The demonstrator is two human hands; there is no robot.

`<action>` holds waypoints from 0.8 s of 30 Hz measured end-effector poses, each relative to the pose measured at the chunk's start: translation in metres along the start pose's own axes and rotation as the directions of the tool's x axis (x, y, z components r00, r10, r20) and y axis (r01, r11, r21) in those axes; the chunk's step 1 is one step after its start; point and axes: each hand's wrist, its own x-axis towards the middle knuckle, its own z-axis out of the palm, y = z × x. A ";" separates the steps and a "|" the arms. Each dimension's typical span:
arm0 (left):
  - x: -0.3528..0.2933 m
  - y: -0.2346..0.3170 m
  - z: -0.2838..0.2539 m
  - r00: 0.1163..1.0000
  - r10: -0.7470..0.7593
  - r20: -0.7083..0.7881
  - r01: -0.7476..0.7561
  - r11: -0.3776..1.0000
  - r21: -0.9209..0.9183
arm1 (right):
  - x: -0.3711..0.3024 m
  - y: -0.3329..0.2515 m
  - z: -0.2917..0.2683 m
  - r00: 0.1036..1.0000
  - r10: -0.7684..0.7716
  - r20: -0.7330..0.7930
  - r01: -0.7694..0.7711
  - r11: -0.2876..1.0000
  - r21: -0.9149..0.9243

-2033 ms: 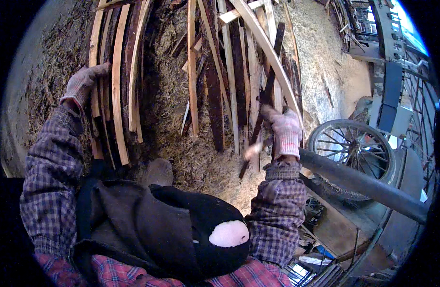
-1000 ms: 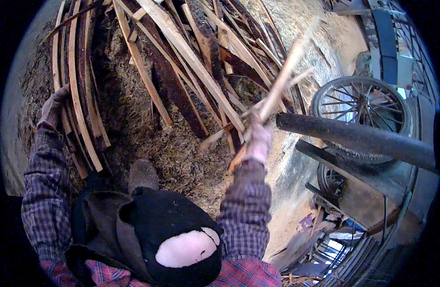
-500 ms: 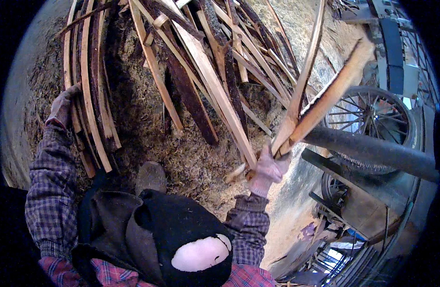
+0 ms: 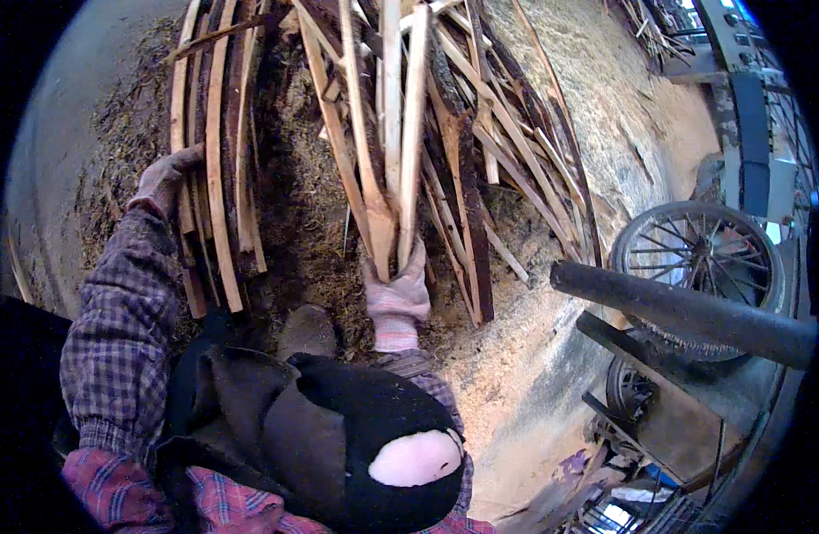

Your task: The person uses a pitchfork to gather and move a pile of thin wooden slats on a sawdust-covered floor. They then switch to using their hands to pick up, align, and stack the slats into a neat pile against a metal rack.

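Both hands wear pale, dirty work gloves. My right hand is closed round the near ends of several long, rough-sawn wood strips, which fan out away from me. At the left lies a bundle of long wood strips, some with dark bark edges. My left hand grips the outer left side of that bundle, its fingertips partly hidden among the strips. A thin dark stick crosses the bundle's far end.
A loose pile of bark-edged wood strips spreads right of my right hand. Sawdust and bark litter cover the ground. Farther right are a thick dark pipe and a spoked wheel. My shoe shows below.
My right hand has moved left with its wood strips, swinging them from a rightward slant to pointing straight ahead. My left hand stays at the left bundle. The whole view has shifted slightly.
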 end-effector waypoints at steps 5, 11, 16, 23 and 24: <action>-0.020 0.010 0.011 0.999 -0.012 0.034 0.014 0.999 -0.046 | -0.002 0.010 -0.025 0.987 0.109 0.117 -0.137 0.953 0.271; -0.014 -0.001 -0.001 0.983 -0.091 0.159 0.119 0.976 -0.180 | -0.049 0.051 -0.030 0.994 0.034 0.108 -0.086 0.845 0.527; -0.031 -0.003 0.006 0.977 -0.157 0.144 0.190 0.948 -0.255 | -0.039 -0.011 -0.051 0.936 -0.142 0.323 -0.106 0.759 0.643; -0.023 -0.005 0.007 0.974 -0.036 0.225 0.114 0.933 -0.342 | 0.016 -0.144 -0.002 0.827 -0.334 0.453 0.102 0.881 0.462; -0.031 0.002 -0.002 0.984 -0.013 0.180 0.076 0.933 -0.350 | 0.016 -0.175 0.004 0.753 -0.231 0.616 0.103 0.966 0.237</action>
